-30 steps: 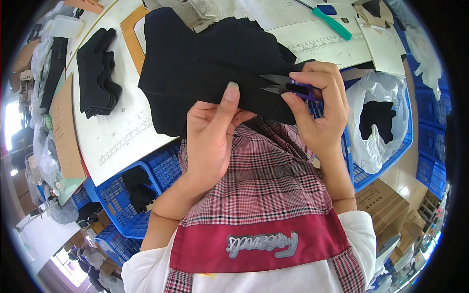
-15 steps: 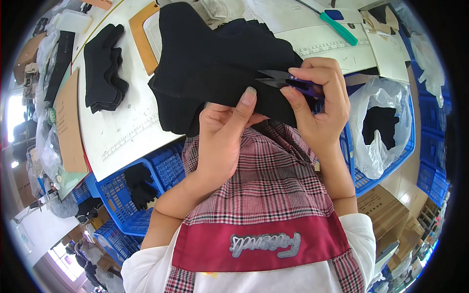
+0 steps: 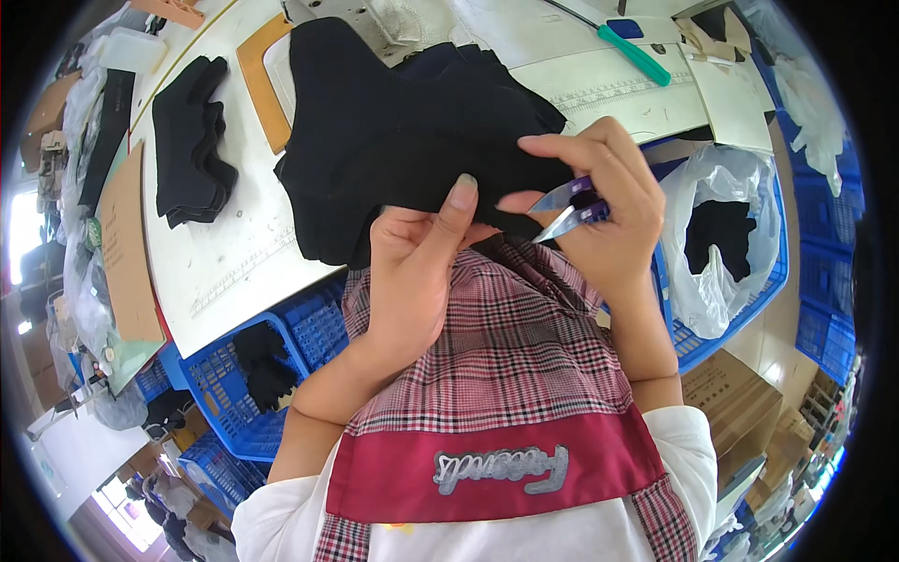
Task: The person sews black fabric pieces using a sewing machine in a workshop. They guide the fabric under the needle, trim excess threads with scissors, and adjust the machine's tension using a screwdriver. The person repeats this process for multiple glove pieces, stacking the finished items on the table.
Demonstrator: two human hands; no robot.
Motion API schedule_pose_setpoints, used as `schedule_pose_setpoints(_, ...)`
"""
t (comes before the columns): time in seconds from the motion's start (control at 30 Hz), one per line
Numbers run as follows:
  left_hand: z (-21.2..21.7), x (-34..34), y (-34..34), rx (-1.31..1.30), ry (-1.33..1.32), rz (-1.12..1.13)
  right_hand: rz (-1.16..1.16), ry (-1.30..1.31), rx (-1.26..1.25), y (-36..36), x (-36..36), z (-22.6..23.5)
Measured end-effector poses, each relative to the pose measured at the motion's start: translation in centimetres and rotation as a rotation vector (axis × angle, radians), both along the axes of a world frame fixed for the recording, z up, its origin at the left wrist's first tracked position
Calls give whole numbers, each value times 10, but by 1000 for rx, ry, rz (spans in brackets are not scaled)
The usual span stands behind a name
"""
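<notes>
Left hand (image 3: 412, 272): thumb lies on top of the large, matte black fabric piece (image 3: 393, 140), the other fingers under its near edge; the fabric is pinched between them. Right hand (image 3: 613, 206): purple-handled metal thread snips (image 3: 590, 204) sit in the palm, kept there by the curled fingers; the two silvery blades stand apart and point to the lower left. Thumb and index finger are extended and spread at the right end of the fabric; cannot tell whether their tips touch it.

Position of fabric: in front of the person, over the near edge of the white desk (image 3: 215, 281), several dark layers showing at its far side. To its left on the desk, well apart, lies a stack of wavy-edged black fabric pieces (image 3: 187, 140). A green-handled tool with a thin dark shaft (image 3: 634, 54) lies at the far right.

Right of the right hand: blue plastic basket (image 3: 712, 348) lined with a translucent plastic bag (image 3: 707, 309), black cloth (image 3: 716, 239) inside. A second blue basket with dark contents (image 3: 225, 384) stands below the desk edge, left of the left forearm.
</notes>
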State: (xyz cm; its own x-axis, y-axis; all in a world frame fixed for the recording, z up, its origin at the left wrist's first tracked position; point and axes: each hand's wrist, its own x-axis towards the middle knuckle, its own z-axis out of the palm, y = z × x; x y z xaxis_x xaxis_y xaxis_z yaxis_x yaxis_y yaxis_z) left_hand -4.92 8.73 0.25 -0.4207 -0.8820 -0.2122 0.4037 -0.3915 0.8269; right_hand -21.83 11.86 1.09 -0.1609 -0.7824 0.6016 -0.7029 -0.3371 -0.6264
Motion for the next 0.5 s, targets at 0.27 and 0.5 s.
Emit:
schedule_pose_setpoints(0.27, 18, 37, -7, -165, -82, 48, -88, -378, 53, 2, -20, -5)
schedule_pose_setpoints(0.5, 66, 219, -95, -538, -580, 378, -421, -22, 361, -9, -86, -34)
